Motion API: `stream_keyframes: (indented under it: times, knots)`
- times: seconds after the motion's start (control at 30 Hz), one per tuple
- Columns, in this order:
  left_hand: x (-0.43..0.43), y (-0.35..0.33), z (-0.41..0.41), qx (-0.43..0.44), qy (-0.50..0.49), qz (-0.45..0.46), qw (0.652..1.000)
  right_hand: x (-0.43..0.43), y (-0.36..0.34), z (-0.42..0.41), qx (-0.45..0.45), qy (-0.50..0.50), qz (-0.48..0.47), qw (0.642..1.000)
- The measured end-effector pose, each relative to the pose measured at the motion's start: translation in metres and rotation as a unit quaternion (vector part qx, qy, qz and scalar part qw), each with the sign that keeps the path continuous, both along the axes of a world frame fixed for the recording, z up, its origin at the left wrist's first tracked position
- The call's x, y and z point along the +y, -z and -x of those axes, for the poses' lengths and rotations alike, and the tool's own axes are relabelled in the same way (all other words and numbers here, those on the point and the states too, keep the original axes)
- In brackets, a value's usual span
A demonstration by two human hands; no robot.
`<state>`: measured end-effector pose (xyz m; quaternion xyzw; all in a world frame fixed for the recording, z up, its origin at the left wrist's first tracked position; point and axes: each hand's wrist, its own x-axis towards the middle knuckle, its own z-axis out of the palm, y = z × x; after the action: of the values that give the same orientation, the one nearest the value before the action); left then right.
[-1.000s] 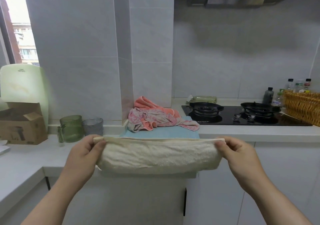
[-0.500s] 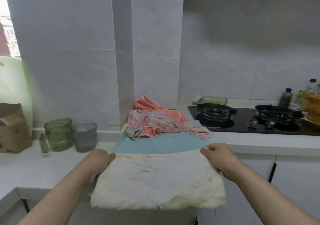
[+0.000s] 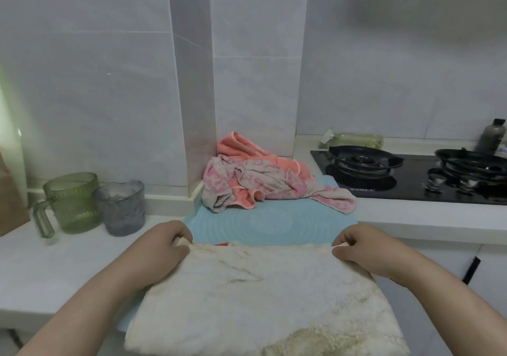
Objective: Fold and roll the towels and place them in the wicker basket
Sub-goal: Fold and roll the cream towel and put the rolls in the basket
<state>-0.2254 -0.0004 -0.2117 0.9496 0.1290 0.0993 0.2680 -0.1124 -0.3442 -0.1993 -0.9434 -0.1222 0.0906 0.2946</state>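
Firmly curled, left hand point(image 3: 164, 242) and right hand point(image 3: 362, 244) pinching cream towel point(image 3: 263, 298) corners.

Place: a home kitchen is shown.
Cooking: a black gas hob point(image 3: 384, 188) with two burners is set into the white counter point(image 3: 428, 218).
Walls: pale tiles point(image 3: 96, 95) are laid above the counter.
Storage: a cabinet door point(image 3: 491, 270) is fitted below.
Tableware: a green mug point(image 3: 72, 202) and a grey cup point(image 3: 120, 207) are stood at the left.

Cream towel point(image 3: 263, 295), pale blue ringed mat point(image 3: 274, 224), pink patterned and coral towels point(image 3: 263, 180), green mug point(image 3: 72, 202), grey cup point(image 3: 120, 207).
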Motion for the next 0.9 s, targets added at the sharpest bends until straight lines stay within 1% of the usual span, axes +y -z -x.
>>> stream_keyframes:
  times: [0.07,0.13,0.23,0.33,0.4,0.47,0.63,0.7,0.77,0.83,0.9]
  knots:
    - [0.001,0.0,-0.001,-0.002,0.0,0.007,1.0,0.0,-0.002,-0.002,-0.001,-0.019,0.036,0.999]
    - [0.002,0.0,-0.004,0.008,-0.018,0.009,1.0,0.001,-0.003,-0.005,-0.011,-0.023,0.045,0.999]
    - [0.003,0.004,-0.012,0.025,-0.052,-0.013,0.998,0.004,0.0,-0.011,-0.04,-0.022,0.046,0.998]
    - [0.005,0.007,-0.019,0.04,-0.068,-0.03,0.996,0.008,0.008,-0.022,-0.058,-0.027,0.089,0.994]
    - [0.005,0.008,-0.021,0.045,-0.06,-0.039,0.996,0.01,0.013,-0.028,-0.06,-0.027,0.109,0.992]
    - [0.004,0.009,-0.022,0.041,-0.049,-0.041,0.997,0.011,0.016,-0.029,-0.066,-0.022,0.108,0.992]
    - [0.004,0.012,-0.022,0.035,-0.032,-0.02,0.999,0.014,0.02,-0.027,-0.066,-0.002,0.062,0.996]
    - [0.004,0.01,-0.014,0.016,-0.053,0.015,0.998,0.012,0.022,-0.02,-0.071,0.035,0.006,0.997]
    - [0.001,0.007,0.007,-0.029,-0.089,0.088,0.992,0.002,0.024,-0.001,-0.055,0.083,-0.101,0.99]
    - [-0.005,0.005,0.036,-0.101,-0.126,0.194,0.968,-0.012,0.026,0.023,-0.029,0.116,-0.215,0.969]
    - [-0.013,0.008,0.068,-0.143,-0.157,0.282,0.936,-0.024,0.03,0.05,-0.001,0.129,-0.309,0.942]
